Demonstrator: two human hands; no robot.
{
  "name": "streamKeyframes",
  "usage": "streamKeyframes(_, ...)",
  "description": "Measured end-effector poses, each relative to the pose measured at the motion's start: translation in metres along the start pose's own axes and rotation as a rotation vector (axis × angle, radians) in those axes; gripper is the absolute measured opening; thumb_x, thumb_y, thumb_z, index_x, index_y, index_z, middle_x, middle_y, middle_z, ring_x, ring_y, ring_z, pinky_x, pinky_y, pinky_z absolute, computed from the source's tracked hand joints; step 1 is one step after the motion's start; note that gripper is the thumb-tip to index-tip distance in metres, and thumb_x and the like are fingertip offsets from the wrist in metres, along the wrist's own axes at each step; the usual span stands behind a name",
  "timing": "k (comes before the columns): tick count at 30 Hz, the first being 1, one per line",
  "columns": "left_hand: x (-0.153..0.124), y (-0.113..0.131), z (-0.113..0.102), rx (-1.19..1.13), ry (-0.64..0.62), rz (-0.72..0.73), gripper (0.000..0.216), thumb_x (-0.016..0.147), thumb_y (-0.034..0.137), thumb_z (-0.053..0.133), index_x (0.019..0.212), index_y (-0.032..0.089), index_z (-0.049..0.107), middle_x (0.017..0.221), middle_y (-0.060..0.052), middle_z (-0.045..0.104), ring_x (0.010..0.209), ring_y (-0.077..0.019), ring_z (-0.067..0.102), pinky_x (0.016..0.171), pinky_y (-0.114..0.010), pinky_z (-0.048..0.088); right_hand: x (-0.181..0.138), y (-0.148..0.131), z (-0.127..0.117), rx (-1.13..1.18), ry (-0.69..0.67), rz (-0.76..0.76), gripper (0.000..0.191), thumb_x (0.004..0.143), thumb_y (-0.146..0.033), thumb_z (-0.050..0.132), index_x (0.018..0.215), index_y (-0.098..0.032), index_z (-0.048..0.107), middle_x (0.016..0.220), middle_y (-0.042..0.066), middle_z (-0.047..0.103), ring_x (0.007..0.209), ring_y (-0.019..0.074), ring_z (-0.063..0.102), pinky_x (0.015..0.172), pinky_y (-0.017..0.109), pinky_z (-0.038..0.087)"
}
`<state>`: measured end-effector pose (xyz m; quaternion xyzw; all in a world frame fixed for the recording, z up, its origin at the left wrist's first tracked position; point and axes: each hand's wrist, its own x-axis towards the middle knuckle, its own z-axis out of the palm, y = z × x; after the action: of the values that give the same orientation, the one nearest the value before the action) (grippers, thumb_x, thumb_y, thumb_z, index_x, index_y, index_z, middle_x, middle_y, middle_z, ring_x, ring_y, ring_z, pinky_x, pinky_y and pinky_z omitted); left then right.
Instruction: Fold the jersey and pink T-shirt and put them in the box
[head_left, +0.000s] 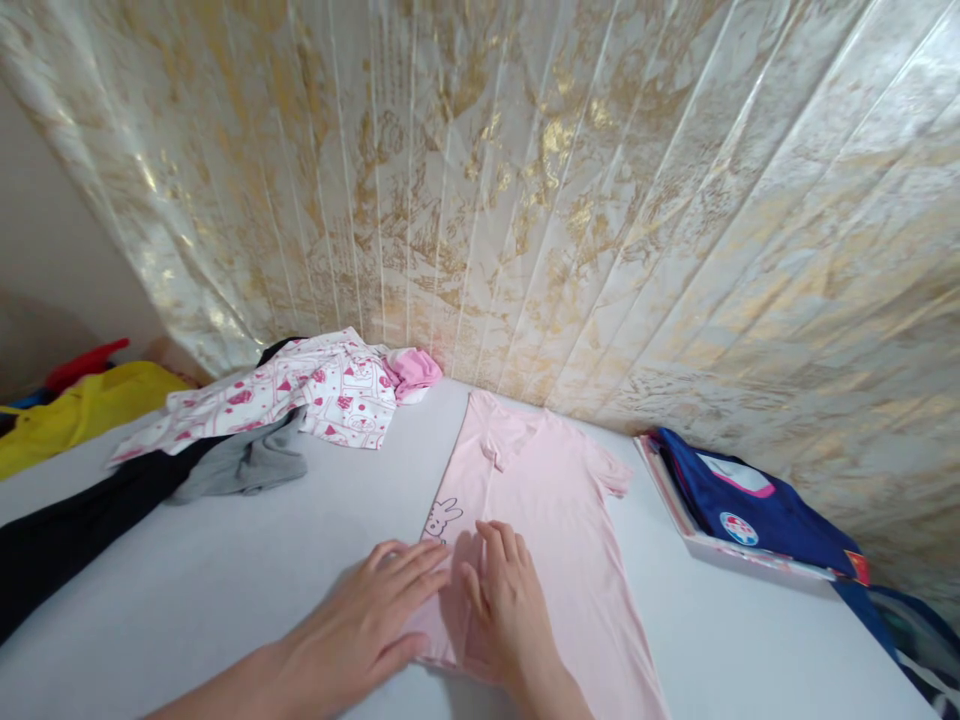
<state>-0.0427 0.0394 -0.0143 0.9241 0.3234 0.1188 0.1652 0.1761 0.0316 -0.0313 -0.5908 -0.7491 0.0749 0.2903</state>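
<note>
Left hand [375,612]: palm down, fingers spread and unclenched, tips resting on the near left part of the shirt. I see nothing gripped.
Right hand [516,590]: just right of the left fingers, fingers slightly bent, thumb apart from them, on the cloth. Looks released to me; no pinch visible.
Pink T-shirt [555,510]: under both sets of fingers, spreading away from them and to their right; neckline and sleeves beyond the fingertips. Its left side is folded inward.
Rabbit print [441,520]: just beyond the left fingers, running up to the shirt's left edge.
White surface [337,540]: under the shirt, reaching out both sides of the fingers.
Loose clothes: left of and beyond the left fingers. I count a white-and-pink printed garment [341,385], pink bundle [414,372], grey cloth [251,462], black garment [82,515], and yellow cloth [97,405] farthest out.
Stack: well right of the right fingers, navy garment [787,510] on top.
Curtain [487,200]: gold-patterned, pleated, beyond everything the fingers touch.
</note>
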Motion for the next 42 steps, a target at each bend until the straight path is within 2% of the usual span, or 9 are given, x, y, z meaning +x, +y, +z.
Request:
streamKeyframes(3,-0.008,0.009,-0.012,-0.106,0.004,-0.058,0.026,0.086,0.026,0.065,0.111,0.025,0.055,0.132,-0.003,0.052,0.12,-0.0233,0.045,0.1,-0.033,0.033,-0.016,-0.011,-0.02,0.17,-0.167,-0.045,0.031,0.078,-0.017,0.059,0.109,-0.024,0.055,0.097,0.006,0.059,0.086,0.0224,0.059,0.076,0.036,0.051)
streamKeyframes(7,-0.008,0.013,-0.017,-0.137,0.006,-0.072,0.012,0.086,0.018,0.064,0.087,0.021,0.052,0.101,0.001,0.057,0.095,-0.0189,0.05,0.084,-0.03,0.036,-0.023,-0.017,-0.031,0.342,-0.361,-0.135,0.035,0.066,-0.006,0.062,0.096,-0.025,0.061,0.099,0.003,0.057,0.09,0.0185,0.06,0.077,0.026,0.049)
streamKeyframes(13,-0.008,0.009,-0.012,-0.099,0.031,-0.001,0.019,0.085,0.012,0.065,0.094,0.023,0.053,0.099,0.002,0.056,0.092,-0.019,0.049,0.082,-0.03,0.033,-0.017,-0.014,-0.026,0.443,-0.309,-0.126,0.026,0.079,-0.001,0.048,0.085,-0.024,0.06,0.093,0.001,0.057,0.067,0.0092,0.058,0.059,0.017,0.042)
streamKeyframes(18,-0.012,0.01,-0.013,-0.061,0.04,0.032,0.017,0.089,0.006,0.057,0.092,0.022,0.053,0.095,0.002,0.058,0.087,-0.0176,0.05,0.082,-0.03,0.033,-0.023,-0.014,-0.025,0.322,-0.297,-0.304,0.027,0.081,-0.001,0.044,0.084,-0.024,0.059,0.089,0.003,0.06,0.077,0.0134,0.061,0.07,0.02,0.046)
streamKeyframes(23,-0.013,0.011,-0.016,-0.027,0.022,0.08,0.017,0.09,0.007,0.056,0.096,0.023,0.056,0.097,0.001,0.059,0.086,-0.0181,0.051,0.082,-0.03,0.035,-0.025,-0.013,-0.029,0.324,-0.355,-0.218,0.032,0.069,-0.002,0.049,0.089,-0.024,0.061,0.086,0.001,0.059,0.07,0.0131,0.058,0.062,0.019,0.044)
streamKeyframes(27,-0.013,0.009,-0.016,0.032,0.028,0.111,0.017,0.089,0.009,0.058,0.098,0.022,0.057,0.098,0.0,0.059,0.088,-0.0194,0.051,0.085,-0.032,0.035,-0.021,-0.012,-0.032,0.42,-0.372,-0.229,0.035,0.066,0.001,0.049,0.088,-0.021,0.065,0.092,0.003,0.06,0.082,0.0141,0.059,0.072,0.02,0.045)
streamKeyframes(38,-0.019,0.008,-0.021,0.068,0.035,0.191,0.021,0.084,0.004,0.055,0.094,0.022,0.058,0.088,0.0,0.06,0.081,-0.0195,0.051,0.077,-0.032,0.038,-0.022,-0.008,-0.033,0.345,-0.375,-0.232,0.03,0.076,0.003,0.052,0.083,-0.021,0.068,0.087,0.002,0.064,0.082,0.0146,0.058,0.073,0.022,0.043)
streamKeyframes(40,-0.021,0.01,-0.024,0.038,0.028,0.155,0.019,0.085,0.006,0.054,0.094,0.023,0.059,0.096,-0.001,0.062,0.088,-0.0204,0.054,0.083,-0.033,0.039,-0.017,-0.015,-0.039,0.286,-0.359,-0.228,0.028,0.077,0.001,0.052,0.083,-0.021,0.067,0.087,0.003,0.064,0.082,0.0156,0.058,0.074,0.024,0.043)
streamKeyframes(42,-0.022,0.012,-0.026,0.033,-0.001,0.147,0.026,0.087,0.012,0.054,0.111,0.023,0.059,0.117,-0.004,0.062,0.106,-0.0226,0.055,0.097,-0.036,0.037,-0.011,-0.021,-0.044,0.224,-0.331,-0.223,0.031,0.08,-0.001,0.048,0.091,-0.023,0.068,0.092,0.003,0.065,0.084,0.0162,0.058,0.076,0.026,0.044)
